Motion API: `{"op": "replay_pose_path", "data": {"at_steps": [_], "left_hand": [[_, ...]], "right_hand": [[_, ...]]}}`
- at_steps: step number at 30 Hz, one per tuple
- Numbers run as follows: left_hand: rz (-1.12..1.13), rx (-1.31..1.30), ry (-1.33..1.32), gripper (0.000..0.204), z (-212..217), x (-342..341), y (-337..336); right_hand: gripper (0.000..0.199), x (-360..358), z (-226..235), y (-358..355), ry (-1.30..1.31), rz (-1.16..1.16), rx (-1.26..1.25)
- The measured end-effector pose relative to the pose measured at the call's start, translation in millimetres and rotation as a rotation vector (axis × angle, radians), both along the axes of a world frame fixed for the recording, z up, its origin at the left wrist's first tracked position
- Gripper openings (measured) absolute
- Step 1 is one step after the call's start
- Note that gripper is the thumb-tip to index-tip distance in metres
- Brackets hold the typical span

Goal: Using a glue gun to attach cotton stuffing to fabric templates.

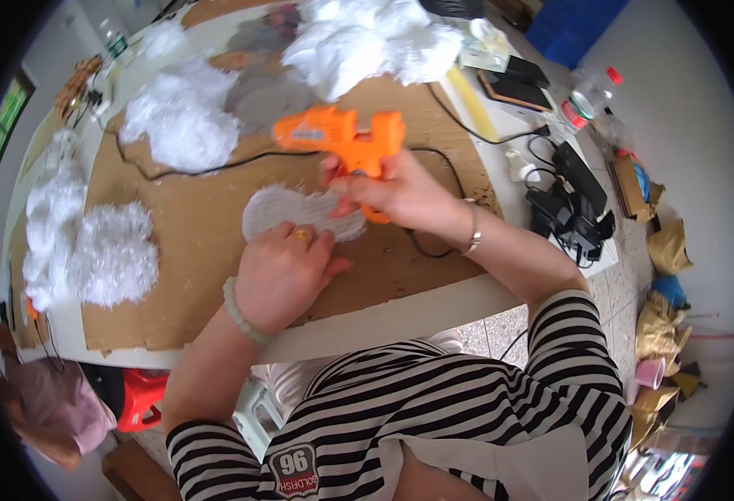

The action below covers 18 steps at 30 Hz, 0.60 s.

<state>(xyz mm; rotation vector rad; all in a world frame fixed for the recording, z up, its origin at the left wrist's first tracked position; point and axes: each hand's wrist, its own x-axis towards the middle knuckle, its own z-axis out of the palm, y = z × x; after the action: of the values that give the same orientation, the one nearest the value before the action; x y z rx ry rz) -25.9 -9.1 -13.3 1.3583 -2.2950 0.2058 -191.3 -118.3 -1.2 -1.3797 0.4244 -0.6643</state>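
My right hand (396, 188) is wrapped round the handle of an orange hot glue gun (329, 129), whose nose points left above the table. Beneath it lies a flat white ribbed pad (279, 209) with a frayed edge, roughly oval, on brown cardboard. My left hand (287, 271), fingers bent, holds down the near edge of this pad. The left fingertips are partly hidden by the hand itself. From the gun's side a black cord (258, 156) runs left across the cardboard. I cannot make out glue on the pad.
White fluffy bundles (183, 117) lie at the far left, with a shaggy white piece (114, 255) nearer. More white material (367, 42) is heaped at the back. At right are black adapters (567, 200) and a bottle (588, 100). Another person's pink sleeve (66, 401) shows at lower left.
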Motion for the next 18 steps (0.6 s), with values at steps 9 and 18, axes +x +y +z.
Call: {"op": "replay_pose_path", "data": {"at_steps": [9,18], "left_hand": [[-0.051,0.153,-0.014,0.027,-9.2,11.9,4.0],[-0.107,0.060,0.057,0.022,-12.5,11.5,3.9]], "right_hand": [[0.031,-40.9,41.3,19.8,0.260,-0.052,-0.315],[0.035,-76.1,26.3,31.1,0.530,0.035,-0.332]]}}
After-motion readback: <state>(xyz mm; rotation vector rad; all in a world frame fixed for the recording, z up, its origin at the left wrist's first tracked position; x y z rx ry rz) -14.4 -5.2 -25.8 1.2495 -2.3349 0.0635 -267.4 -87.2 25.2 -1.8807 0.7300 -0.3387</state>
